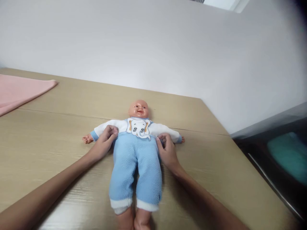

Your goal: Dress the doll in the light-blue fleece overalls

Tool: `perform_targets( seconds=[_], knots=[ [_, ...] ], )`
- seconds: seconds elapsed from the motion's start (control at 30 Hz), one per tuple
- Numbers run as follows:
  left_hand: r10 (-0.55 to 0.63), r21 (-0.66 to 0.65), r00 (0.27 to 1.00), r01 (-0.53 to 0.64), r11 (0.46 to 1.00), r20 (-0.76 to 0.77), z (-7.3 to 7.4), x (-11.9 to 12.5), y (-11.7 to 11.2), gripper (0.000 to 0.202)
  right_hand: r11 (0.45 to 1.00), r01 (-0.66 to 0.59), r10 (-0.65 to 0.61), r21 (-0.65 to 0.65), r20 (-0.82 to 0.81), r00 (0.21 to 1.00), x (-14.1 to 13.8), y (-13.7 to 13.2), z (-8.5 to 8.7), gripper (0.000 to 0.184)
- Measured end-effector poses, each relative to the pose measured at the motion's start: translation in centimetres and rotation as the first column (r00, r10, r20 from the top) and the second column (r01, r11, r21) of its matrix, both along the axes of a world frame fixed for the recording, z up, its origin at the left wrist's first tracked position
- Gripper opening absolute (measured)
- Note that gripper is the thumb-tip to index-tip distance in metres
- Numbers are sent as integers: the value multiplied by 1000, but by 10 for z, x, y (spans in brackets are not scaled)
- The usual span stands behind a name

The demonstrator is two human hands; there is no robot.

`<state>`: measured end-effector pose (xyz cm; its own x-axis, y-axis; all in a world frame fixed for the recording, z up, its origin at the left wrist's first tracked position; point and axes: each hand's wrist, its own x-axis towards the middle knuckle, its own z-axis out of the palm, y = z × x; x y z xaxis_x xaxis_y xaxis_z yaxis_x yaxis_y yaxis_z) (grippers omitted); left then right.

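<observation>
A baby doll lies on its back on the table, arms spread wide and bare lower legs toward me. It wears a fleece outfit with blue trousers, white sleeves and an elephant face on the chest. My left hand is closed at the outfit's side, just under the doll's arm, with thumb and fingers pinching the cloth at the waist. On the opposite side, my right hand pinches the cloth at the same height. The fingertips of both hands are partly hidden against the fabric.
A pink cloth lies at the table's far left. The wooden table has a seam across it and ends at a white wall. Past its right edge stands a dark object with a green patch, blurred.
</observation>
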<state>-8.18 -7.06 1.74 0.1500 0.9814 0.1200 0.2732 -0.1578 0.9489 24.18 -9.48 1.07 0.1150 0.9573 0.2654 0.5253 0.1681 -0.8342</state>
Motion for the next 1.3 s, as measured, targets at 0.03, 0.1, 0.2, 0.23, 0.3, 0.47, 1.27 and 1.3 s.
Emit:
perform_targets(
  seconds=[0.03, 0.1, 0.2, 0.23, 0.3, 0.47, 1.27, 1.3],
  knots=[
    [10, 26, 1000, -9, 1000, -28, -1, 1, 1, 18, 999, 37, -38, 30, 43, 998, 0, -2, 0, 24],
    [24, 79, 994, -15, 997, -109, -3, 2, 3, 18, 990, 75, -93, 119, 151, 984, -1, -11, 5, 20],
    [67, 180, 972, -26, 983, -225, 2, 1, 1, 19, 977, -23, -32, 214, 247, 968, -4, -43, 22, 22],
    [98, 218, 962, -41, 975, -255, 6, 1, -5, 20, 973, -86, 26, 213, 270, 963, -5, -60, 29, 27],
    [159, 275, 940, -74, 959, -302, 16, 1, -29, 25, 963, -216, 156, 161, 318, 935, -8, -99, 40, 40],
    [252, 275, 911, -164, 947, -325, 20, 22, -147, 54, 954, -300, 275, 16, 351, 895, -16, -184, 34, 97],
    [239, 339, 879, -95, 936, -413, -37, 3, -239, 58, 963, -226, 164, 147, 350, 922, -13, -228, -15, 79],
    [266, 358, 859, -104, 928, -438, -35, 1, -239, 58, 962, -243, 190, 124, 336, 923, -3, -225, -11, 75]
  ],
)
